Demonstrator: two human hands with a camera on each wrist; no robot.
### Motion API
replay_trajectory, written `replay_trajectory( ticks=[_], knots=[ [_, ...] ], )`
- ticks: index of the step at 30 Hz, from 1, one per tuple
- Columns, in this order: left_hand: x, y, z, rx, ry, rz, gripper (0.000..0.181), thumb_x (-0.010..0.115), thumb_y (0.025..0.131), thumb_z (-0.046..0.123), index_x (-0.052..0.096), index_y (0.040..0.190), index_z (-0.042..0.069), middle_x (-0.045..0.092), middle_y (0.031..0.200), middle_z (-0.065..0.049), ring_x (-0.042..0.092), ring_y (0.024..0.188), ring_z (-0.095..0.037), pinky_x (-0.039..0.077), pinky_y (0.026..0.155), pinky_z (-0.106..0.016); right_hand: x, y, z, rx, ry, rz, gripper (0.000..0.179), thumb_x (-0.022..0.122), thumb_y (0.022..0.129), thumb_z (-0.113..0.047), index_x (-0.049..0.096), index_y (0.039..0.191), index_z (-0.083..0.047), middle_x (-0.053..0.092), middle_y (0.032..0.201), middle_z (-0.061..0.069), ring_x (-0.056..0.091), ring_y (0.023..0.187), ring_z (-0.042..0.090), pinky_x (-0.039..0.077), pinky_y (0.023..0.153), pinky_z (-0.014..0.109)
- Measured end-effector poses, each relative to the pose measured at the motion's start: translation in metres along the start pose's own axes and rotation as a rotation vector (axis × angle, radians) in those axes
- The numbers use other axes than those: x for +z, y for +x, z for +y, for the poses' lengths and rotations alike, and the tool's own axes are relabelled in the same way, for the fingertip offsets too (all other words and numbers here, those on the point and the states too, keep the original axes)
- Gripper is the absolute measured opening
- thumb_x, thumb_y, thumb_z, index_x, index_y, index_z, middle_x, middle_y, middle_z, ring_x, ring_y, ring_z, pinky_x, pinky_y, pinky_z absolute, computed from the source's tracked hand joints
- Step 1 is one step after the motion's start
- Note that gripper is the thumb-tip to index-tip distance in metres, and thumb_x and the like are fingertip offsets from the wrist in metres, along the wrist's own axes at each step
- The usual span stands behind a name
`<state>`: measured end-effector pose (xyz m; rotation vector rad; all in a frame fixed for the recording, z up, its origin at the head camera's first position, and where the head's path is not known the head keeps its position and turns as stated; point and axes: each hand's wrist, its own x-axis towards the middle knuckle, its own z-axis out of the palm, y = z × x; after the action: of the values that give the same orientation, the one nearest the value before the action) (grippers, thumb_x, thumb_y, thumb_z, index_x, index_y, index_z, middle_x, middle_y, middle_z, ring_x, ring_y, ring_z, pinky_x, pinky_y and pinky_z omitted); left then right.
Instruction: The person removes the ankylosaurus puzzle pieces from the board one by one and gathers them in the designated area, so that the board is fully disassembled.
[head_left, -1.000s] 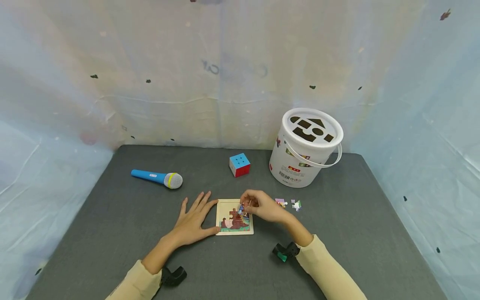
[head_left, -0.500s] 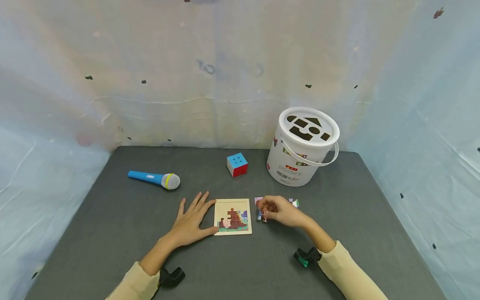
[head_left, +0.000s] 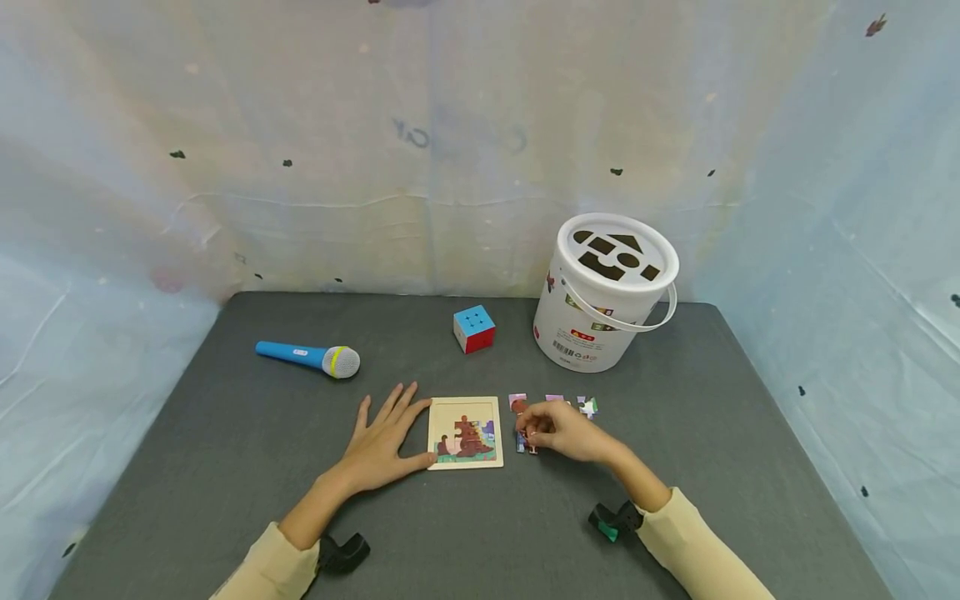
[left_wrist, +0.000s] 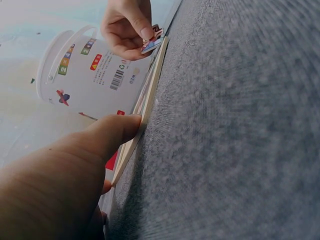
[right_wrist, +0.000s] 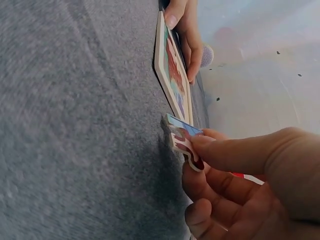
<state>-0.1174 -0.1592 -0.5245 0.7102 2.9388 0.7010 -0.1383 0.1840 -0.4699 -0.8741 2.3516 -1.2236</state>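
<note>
My left hand (head_left: 386, 450) lies with fingers spread, its thumb and index finger touching the left edge of a small wooden jigsaw puzzle tray (head_left: 442, 411). The tray is partly filled with pieces of a brown animal picture; its upper left is bare wood. To the right of the tray, my right hand (head_left: 566, 431) pinches a jigsaw piece (right_wrist: 180, 134) between thumb and fingers. This piece has blue, white and brown-red printing and is tilted close over the cloth in the right wrist view. Just behind the right hand lie loose jigsaw pieces (head_left: 517, 401), one partly hidden by the hand.
Behind the tray sits a toy cube (head_left: 474, 330) with blue and red faces. A white bucket (head_left: 585, 329) with a shape-hole lid and handle stands at the back right. To the left lies a blue toy microphone (head_left: 303, 355). Grey cloth (head_left: 450, 542) covers the table.
My right hand has moved from above the tray to its right, carrying the jigsaw piece, then slightly nearer to me. Loose pieces behind it have come into view. The left hand stays put.
</note>
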Motion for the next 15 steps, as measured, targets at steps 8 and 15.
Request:
replay_trajectory(
  ticks=[8,15],
  knots=[
    [-0.0024,-0.0012,0.0016,0.022,-0.016,0.029,0.093,0.061,0.084,0.071,0.035,0.156,0.019,0.017,0.165,-0.011,0.010,0.152,-0.033,-0.006,0.111,-0.069,0.0035,0.0010,0.0045,-0.020,-0.009,0.030,0.013,0.066,0.090,0.007,0.071,0.101,0.001,0.066,0.085,0.008,0.060,0.074,0.015,0.050,0.064,0.028],
    [-0.0025,-0.0012,0.0013,0.023,-0.007,0.030,0.092,0.061,0.085,0.071,0.036,0.156,0.019,0.017,0.165,-0.011,0.011,0.152,-0.034,-0.004,0.111,-0.070,0.0079,0.0000,0.0049,-0.031,-0.002,0.048,0.014,0.068,0.089,0.007,0.070,0.102,0.001,0.066,0.085,0.008,0.060,0.075,0.012,0.051,0.066,0.026]
  ],
)
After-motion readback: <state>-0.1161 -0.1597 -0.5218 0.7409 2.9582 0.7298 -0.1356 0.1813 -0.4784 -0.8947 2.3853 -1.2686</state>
